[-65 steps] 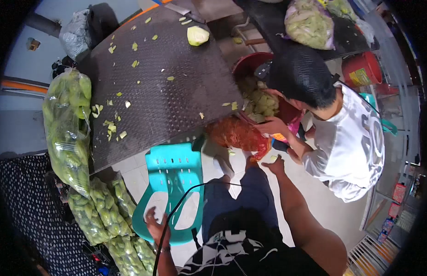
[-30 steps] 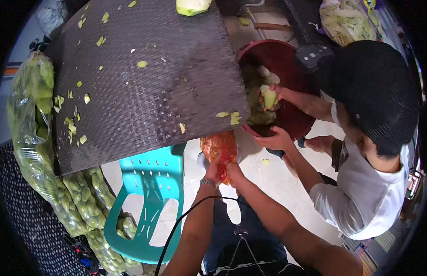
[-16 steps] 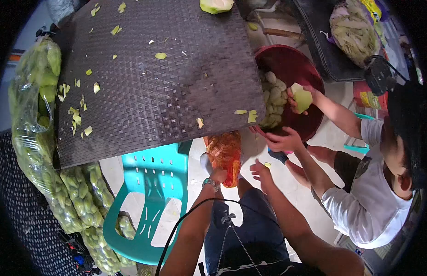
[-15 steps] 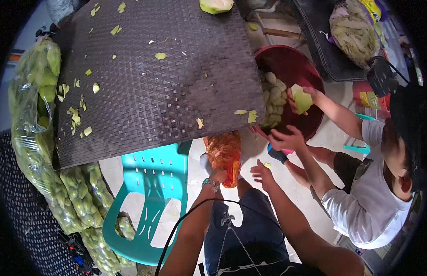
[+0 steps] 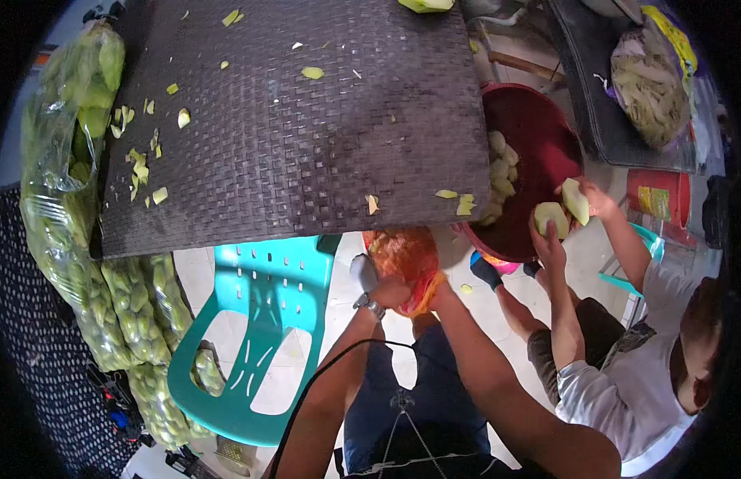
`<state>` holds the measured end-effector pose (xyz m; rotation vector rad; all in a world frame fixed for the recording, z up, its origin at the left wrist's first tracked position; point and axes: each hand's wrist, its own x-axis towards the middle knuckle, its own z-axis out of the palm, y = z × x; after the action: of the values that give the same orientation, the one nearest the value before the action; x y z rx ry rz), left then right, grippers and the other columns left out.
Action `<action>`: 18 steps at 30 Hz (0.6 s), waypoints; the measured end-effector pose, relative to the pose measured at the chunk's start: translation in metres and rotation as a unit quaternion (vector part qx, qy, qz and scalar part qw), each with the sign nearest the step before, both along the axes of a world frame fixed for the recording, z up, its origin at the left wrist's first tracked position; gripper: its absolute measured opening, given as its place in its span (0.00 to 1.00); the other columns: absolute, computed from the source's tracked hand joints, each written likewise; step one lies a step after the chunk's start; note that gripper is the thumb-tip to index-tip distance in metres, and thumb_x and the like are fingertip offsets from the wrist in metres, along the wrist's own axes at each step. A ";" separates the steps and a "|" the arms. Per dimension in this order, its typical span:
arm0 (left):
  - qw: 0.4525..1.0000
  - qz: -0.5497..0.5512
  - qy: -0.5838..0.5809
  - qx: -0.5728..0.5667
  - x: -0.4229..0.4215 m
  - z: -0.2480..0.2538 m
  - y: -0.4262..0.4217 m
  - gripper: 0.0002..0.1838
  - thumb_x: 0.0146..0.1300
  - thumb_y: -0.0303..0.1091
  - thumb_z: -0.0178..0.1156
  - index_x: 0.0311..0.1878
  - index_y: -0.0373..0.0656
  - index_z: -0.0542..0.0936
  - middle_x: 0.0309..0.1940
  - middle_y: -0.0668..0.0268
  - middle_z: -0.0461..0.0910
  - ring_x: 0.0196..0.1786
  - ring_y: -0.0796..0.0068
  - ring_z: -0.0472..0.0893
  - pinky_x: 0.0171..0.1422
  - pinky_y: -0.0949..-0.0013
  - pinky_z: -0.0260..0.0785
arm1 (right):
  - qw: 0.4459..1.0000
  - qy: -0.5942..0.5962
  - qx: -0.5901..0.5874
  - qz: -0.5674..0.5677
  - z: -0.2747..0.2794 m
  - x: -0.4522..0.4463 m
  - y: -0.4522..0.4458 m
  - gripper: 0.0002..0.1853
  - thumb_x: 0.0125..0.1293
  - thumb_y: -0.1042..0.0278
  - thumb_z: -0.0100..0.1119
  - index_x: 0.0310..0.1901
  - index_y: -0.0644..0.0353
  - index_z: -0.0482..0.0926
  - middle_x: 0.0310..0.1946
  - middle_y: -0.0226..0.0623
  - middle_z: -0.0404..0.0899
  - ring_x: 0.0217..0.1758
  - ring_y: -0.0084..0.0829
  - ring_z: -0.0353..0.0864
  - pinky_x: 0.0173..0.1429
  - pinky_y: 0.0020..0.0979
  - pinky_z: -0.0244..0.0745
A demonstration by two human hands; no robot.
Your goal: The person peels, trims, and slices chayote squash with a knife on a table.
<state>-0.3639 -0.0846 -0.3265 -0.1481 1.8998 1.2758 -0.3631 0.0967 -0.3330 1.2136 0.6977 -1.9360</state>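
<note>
Below the table's near edge, an orange-red bag [image 5: 401,247] with its mouth toward me lies between my legs; its contents are too blurred to name. My left hand [image 5: 391,294], with a wristwatch [image 5: 369,305] at the wrist, is closed on the left side of the bag's mouth. On the right side of the mouth, my right hand [image 5: 434,289] reaches into the orange material, which hides its fingers.
A dark woven table [image 5: 306,160] carries scattered green peelings. Bagged green produce [image 5: 59,215] and a teal chair [image 5: 254,319] are to the left. At right, a person in a white shirt holds two pale green pieces [image 5: 576,201] by a red tub [image 5: 538,120].
My right hand has come from open air on the right to the bag's mouth. My view has shifted slightly. The other person's hands have moved away from the tub, now each holding a piece.
</note>
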 end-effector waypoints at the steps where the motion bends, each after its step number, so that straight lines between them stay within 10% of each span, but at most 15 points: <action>1: 1.000 0.005 0.003 -0.001 -0.008 0.007 0.000 0.26 0.75 0.54 0.59 0.49 0.36 0.87 0.38 0.53 0.89 0.41 0.59 0.87 0.47 0.59 0.77 | 0.999 0.016 -0.034 -0.029 0.007 -0.004 0.013 0.31 0.76 0.43 0.46 0.64 0.65 0.75 0.55 0.46 0.83 0.56 0.42 0.85 0.63 0.50 0.81; 10: 0.952 0.223 -0.144 0.151 -0.095 0.171 -0.023 0.23 0.77 0.47 0.61 0.53 0.32 0.85 0.41 0.66 0.88 0.40 0.80 0.84 0.48 0.73 0.77 | 0.987 0.152 0.010 -0.054 0.094 -0.082 -0.010 0.20 0.78 0.61 0.49 0.64 0.62 0.74 0.57 0.46 0.83 0.56 0.42 0.86 0.59 0.45 0.87; 12: 0.949 0.242 -0.109 0.171 -0.102 0.153 -0.016 0.20 0.75 0.44 0.63 0.54 0.34 0.85 0.42 0.65 0.89 0.42 0.79 0.84 0.49 0.72 0.77 | 0.984 0.163 0.056 -0.038 0.102 -0.102 -0.010 0.19 0.77 0.64 0.51 0.65 0.60 0.74 0.57 0.44 0.83 0.56 0.41 0.86 0.59 0.44 0.86; 15: 0.986 -0.086 0.145 0.016 -0.079 0.011 -0.026 0.23 0.72 0.46 0.60 0.61 0.40 0.82 0.53 0.60 0.87 0.54 0.68 0.84 0.59 0.64 0.76 | 0.974 0.194 0.115 0.032 0.062 -0.104 -0.001 0.20 0.75 0.69 0.53 0.67 0.57 0.74 0.58 0.40 0.82 0.57 0.39 0.86 0.61 0.42 0.84; 17: 0.964 -0.192 0.156 -0.098 -0.102 0.019 -0.016 0.30 0.73 0.53 0.54 0.69 0.43 0.77 0.67 0.59 0.81 0.68 0.59 0.79 0.70 0.59 0.71 | 0.936 0.272 0.180 0.129 0.031 -0.107 0.004 0.22 0.75 0.70 0.52 0.68 0.56 0.73 0.59 0.37 0.82 0.58 0.37 0.85 0.61 0.40 0.82; 18: 0.972 -0.105 0.180 -0.111 -0.104 0.044 -0.014 0.21 0.70 0.48 0.56 0.56 0.44 0.85 0.54 0.61 0.88 0.54 0.60 0.87 0.59 0.59 0.79 | 0.941 0.253 0.187 0.126 0.031 -0.112 0.004 0.22 0.75 0.69 0.51 0.68 0.56 0.73 0.61 0.36 0.80 0.60 0.35 0.83 0.63 0.39 0.80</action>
<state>-0.4676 -0.0984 -0.2826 0.1789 2.2976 0.9929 -0.4751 0.1003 -0.3024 0.7708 1.4688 -1.9579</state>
